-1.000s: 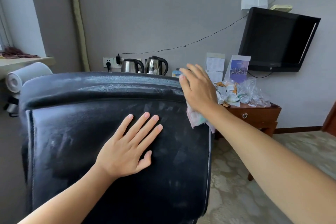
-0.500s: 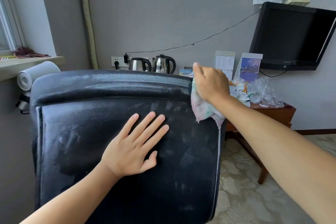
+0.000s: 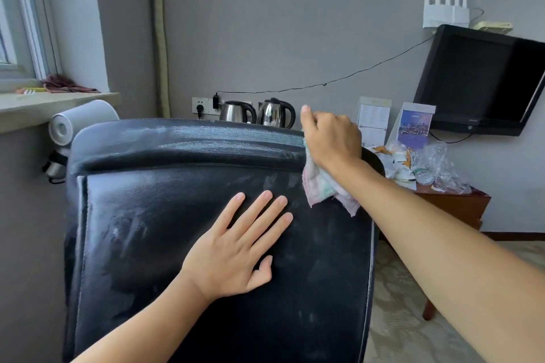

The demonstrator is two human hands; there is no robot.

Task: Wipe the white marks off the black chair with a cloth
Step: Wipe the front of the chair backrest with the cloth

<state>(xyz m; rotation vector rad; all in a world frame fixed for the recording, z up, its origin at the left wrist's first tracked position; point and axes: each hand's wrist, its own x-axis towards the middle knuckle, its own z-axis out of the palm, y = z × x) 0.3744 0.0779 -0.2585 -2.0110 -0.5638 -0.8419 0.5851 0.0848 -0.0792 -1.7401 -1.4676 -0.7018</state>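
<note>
A right hand bunches a pale checked pink-and-green cotton cloth in a curled grip against the top right corner of a black padded leather chair back, while the left hand lies flat, fingers straight, bracing the panel. White chalky marks streak the top roll; a dry, loaded cloth would likely smear them sideways rather than lift them.
</note>
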